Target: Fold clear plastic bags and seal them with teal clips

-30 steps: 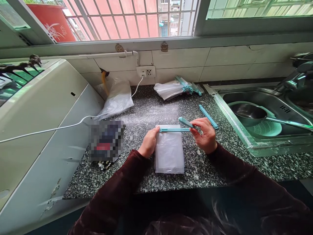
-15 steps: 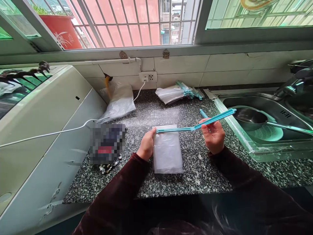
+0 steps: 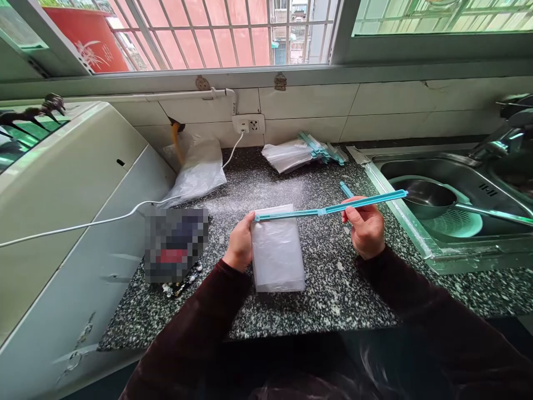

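A folded clear plastic bag lies on the speckled dark countertop in front of me. A long teal sealing clip lies across its top edge, hinged out nearly straight toward the sink. My left hand is closed on the bag's upper left corner and the clip's left end. My right hand pinches the clip's opened arm from below. A second teal clip lies on the counter just behind my right hand.
A stack of clipped bags sits by the back wall, a loose plastic sheet beside it. A white cable runs from the wall socket. A blurred box lies left. The sink holds a pan and strainer.
The clip went from folded over the bag's edge to swung open toward the sink. My right hand moved right with its arm. The bag and my left hand shifted slightly left.
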The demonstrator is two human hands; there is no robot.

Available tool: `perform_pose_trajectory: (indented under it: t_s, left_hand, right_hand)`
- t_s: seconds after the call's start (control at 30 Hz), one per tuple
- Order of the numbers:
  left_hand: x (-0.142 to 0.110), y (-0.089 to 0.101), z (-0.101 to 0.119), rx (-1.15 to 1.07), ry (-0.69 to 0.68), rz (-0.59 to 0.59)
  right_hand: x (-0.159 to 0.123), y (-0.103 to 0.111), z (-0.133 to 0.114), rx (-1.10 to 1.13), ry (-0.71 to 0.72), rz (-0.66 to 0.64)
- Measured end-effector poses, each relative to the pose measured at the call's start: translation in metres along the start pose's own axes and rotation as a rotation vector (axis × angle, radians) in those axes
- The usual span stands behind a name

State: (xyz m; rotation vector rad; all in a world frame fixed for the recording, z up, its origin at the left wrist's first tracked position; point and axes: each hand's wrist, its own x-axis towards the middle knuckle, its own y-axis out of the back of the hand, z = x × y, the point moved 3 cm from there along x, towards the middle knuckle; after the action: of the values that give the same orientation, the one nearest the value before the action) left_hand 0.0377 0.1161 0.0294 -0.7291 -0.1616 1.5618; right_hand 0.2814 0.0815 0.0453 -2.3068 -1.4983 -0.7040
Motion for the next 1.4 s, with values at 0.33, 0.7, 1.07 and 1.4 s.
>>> perform_pose_trajectory:
  t_s: [0.33, 0.7, 1.07, 1.4]
  left_hand:
    - [0.013, 0.014, -0.001, 0.154, -0.124, -0.053]
    - [0.015, 0.013, -0.007, 0.151, -0.1, -0.071]
    - [0.005, 0.006, -0.004, 0.231, 0.035, -0.228]
    - [-0.004, 0.003, -0.002, 0.358, 0.088, -0.39]
  right_hand:
    - [-0.002, -0.002, -0.003, -0.114, -0.016, -0.141]
    - [-0.004, -0.014, -0.002, -0.325, 0.144, -0.437]
    - [-0.006, -0.014, -0.002, -0.392, 0.24, -0.406]
    - [-0.004, -0.006, -0.006, -0.4, 0.168, -0.213]
